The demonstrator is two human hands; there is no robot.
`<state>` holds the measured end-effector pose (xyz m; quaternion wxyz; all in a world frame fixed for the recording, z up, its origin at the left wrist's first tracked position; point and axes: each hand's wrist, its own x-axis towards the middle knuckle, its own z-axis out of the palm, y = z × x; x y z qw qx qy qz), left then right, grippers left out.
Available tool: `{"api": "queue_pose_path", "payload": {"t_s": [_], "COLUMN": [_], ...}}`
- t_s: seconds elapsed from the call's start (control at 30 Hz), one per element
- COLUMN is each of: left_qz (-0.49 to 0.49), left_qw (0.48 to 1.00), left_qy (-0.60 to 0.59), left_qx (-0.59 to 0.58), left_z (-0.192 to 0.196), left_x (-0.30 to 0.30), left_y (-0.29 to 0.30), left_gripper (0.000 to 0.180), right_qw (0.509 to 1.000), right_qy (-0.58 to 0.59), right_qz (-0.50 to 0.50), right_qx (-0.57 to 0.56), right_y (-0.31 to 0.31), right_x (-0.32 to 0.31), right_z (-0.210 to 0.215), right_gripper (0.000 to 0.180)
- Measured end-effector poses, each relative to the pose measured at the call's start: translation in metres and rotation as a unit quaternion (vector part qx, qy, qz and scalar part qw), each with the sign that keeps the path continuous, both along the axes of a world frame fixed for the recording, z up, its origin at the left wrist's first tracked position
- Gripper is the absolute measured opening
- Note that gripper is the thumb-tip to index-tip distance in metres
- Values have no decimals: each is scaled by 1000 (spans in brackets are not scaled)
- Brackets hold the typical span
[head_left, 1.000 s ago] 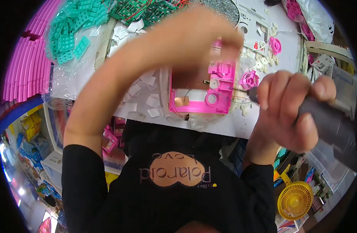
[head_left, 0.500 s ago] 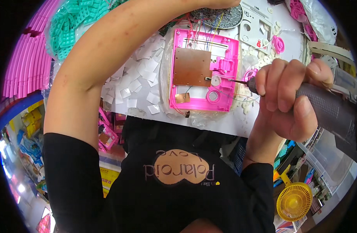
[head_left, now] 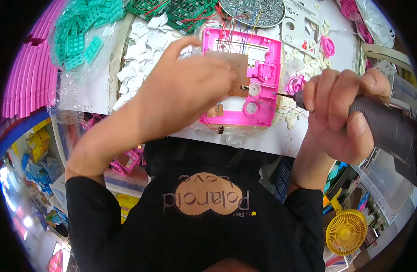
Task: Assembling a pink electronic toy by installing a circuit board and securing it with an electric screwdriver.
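While the left fingers [head_left: 217, 75] curl loosely over the brown board [head_left: 235, 75] inside the pink frame [head_left: 263, 59], nearly pinched, I cannot tell whether they hold a small part or only press the board down. The left hand [head_left: 185, 90] covers the frame's left half. Wrapped tight about a grey screwdriver [head_left: 380, 127], the right fingers [head_left: 328, 97] aim its thin bit [head_left: 283, 94] at the frame's right side, the tip just short of the plastic and near a round white boss [head_left: 253, 89]. The right hand [head_left: 340, 118] hangs beside the frame, not over it.

Judging by this, the board is seated in the frame and thin wires [head_left: 244, 29] run from its top edge, so placing looks done; fastening seems to be what is left, since the bit is not yet in any screw. The frame lies flat on the white surface [head_left: 281, 140], near its front edge. Around it lie white paper squares [head_left: 136, 68], teal keypads [head_left: 79, 36], green circuit boards [head_left: 181, 11] and pink strips [head_left: 29, 77].
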<state>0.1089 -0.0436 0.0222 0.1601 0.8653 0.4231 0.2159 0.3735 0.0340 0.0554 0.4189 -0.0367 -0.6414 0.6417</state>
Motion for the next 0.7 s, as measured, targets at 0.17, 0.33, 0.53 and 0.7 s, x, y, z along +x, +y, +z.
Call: {"api": "queue_pose_path", "payload": {"t_s": [0.17,0.33,0.53,0.7], "left_qz": [-10,-5,5,8], "left_qw": [999,1000,1000,999], "left_qy": [37,26,4,-15], "left_qx": [31,17,-20,-32], "left_z": [-18,-26,-28,-27], "left_x": [-4,-8,-11,-11], "left_y": [-31,-28,-31,-33], "left_gripper": [15,15,14,13], "right_qw": [999,1000,998,998], "right_qy": [-36,12,0,12], "right_qz": [29,13,-55,-67], "right_qx": [8,3,-10,-5], "right_y": [5,5,-2,5], "right_x": [-4,-17,-58,-61], "right_z": [3,-12,-18,-32], "right_gripper": [57,52,38,28]}}
